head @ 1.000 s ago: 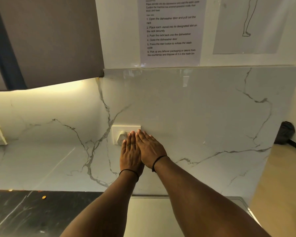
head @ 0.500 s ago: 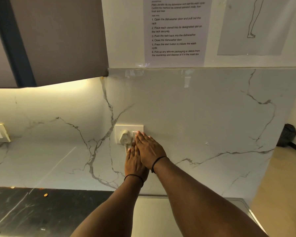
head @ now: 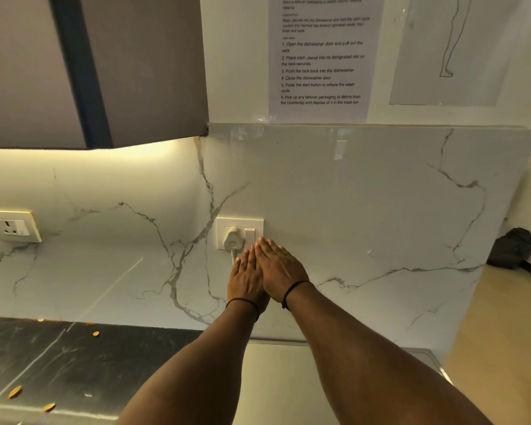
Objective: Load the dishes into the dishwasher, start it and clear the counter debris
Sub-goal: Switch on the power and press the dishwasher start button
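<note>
Both my hands lie flat with straight fingers against the marble backsplash, side by side and holding nothing. My right hand overlaps the edge of my left hand, its fingertips just below the red-marked switch of a white wall socket. A white plug sits in that socket, its cord running down behind my left hand. Small orange crumbs lie scattered on the dark counter at the lower left. A pale steel surface lies below my forearms. No dishes are in view.
A grey wall cabinet hangs at the upper left with a light under it. A second socket sits far left. A printed instruction sheet hangs above the backsplash. A black bag lies on the wooden floor at the right.
My left hand has slid down off the plug, which now shows fully. My right hand has slid down to just below the switch. The camera has shifted slightly.
</note>
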`<state>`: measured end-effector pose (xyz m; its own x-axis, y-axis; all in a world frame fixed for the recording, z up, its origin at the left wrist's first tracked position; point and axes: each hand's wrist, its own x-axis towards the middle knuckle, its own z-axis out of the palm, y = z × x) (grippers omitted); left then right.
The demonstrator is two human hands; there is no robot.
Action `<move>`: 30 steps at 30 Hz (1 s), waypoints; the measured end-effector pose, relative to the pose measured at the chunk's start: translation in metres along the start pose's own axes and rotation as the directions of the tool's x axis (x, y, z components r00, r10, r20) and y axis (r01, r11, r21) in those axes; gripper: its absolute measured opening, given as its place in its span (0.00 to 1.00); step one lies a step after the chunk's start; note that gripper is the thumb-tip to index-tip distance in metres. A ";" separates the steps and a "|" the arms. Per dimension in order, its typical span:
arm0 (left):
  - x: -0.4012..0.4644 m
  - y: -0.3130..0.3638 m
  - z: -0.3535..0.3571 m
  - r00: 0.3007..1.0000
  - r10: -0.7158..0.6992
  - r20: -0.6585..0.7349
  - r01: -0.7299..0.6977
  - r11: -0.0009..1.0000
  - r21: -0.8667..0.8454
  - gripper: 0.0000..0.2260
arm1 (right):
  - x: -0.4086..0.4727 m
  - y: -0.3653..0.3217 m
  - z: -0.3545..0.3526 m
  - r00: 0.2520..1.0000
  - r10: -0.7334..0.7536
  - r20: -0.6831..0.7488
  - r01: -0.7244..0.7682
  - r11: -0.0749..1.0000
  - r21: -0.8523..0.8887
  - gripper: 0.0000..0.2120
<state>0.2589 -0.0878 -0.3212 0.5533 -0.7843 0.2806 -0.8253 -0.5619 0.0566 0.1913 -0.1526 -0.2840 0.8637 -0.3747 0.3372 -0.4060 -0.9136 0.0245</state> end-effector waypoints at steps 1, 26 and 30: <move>-0.005 0.000 -0.002 1.000 0.002 0.007 -0.002 1.000 0.006 0.32 | -0.005 -0.003 -0.003 1.000 0.003 0.002 -0.003 1.000 0.005 0.27; -0.166 0.037 -0.061 0.998 -0.048 -0.051 0.051 0.997 0.051 0.26 | -0.167 -0.025 -0.070 1.000 0.016 0.001 -0.016 0.999 0.050 0.29; -0.202 0.057 -0.066 0.998 -0.032 -0.053 0.036 0.997 0.072 0.26 | -0.209 -0.023 -0.074 0.999 0.033 0.022 -0.034 0.998 0.045 0.29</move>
<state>0.0931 0.0559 -0.3109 0.5730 -0.7508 0.3286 -0.7944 -0.6074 -0.0024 -0.0023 -0.0415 -0.2859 0.8560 -0.4085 0.3169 -0.4216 -0.9063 -0.0295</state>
